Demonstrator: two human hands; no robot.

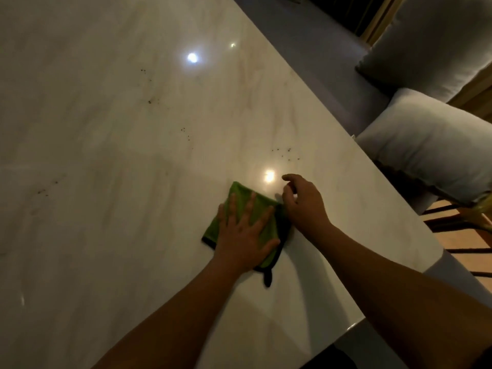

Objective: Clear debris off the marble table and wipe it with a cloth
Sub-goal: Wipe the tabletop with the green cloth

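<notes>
- The cloth is bright green and folded into a rough square. It has a dark black trim along its near and right sides, and a small black tab sticks out at its near corner.
- It lies flat on the marble table, toward the right edge and somewhat back from the near right corner.
- The left hand rests palm-down on the cloth with its fingers straight and spread. It covers most of the near half, leaving the far green corner bare.
- The right hand is just beside the cloth's right side, fingers loosely curled, with nothing visible in its grasp.
- Dark specks are scattered beyond the right hand near the right edge. More crumbs lie further in, and others toward the left edge.
- The marble is pale, veined and glossy, with lamp glare.
- Grey padded chairs stand along the right edge.
</notes>
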